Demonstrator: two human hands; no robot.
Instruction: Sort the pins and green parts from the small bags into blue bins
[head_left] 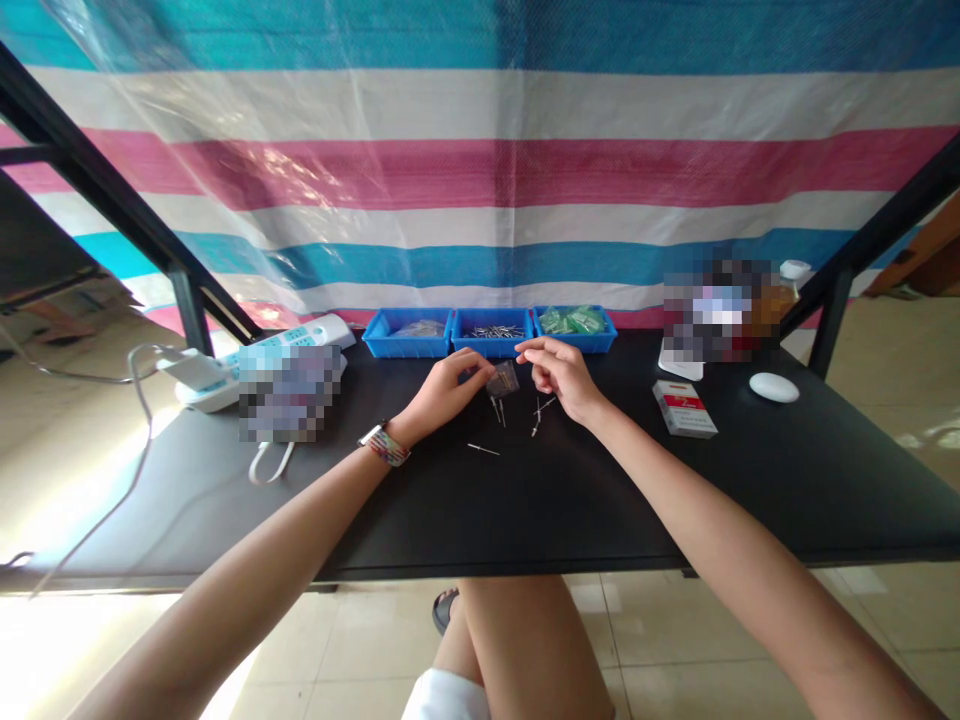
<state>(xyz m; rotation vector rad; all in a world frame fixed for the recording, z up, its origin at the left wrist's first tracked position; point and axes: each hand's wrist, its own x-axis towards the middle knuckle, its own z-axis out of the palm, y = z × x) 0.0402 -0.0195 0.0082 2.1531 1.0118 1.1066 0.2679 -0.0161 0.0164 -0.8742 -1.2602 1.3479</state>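
My left hand (448, 385) is closed in a pinch on a small clear plastic bag (503, 380), held just above the black table (525, 500). My right hand (559, 372) hovers right beside the bag, fingers curled and pinched together; what they hold, if anything, is too small to make out. Several small metal pins (499, 410) lie on the table under and in front of the hands, with one more pin (483, 450) lying closer to me. A beaded bracelet (386, 445) is on my left wrist.
Three blue trays stand at the table's back: one with clear bags (409, 333), one with metal pins (491, 332), one with green bags (576, 327). A red-and-white box (683, 407) and a white oval object (774, 387) lie right; a white device (210, 380) with cable lies left.
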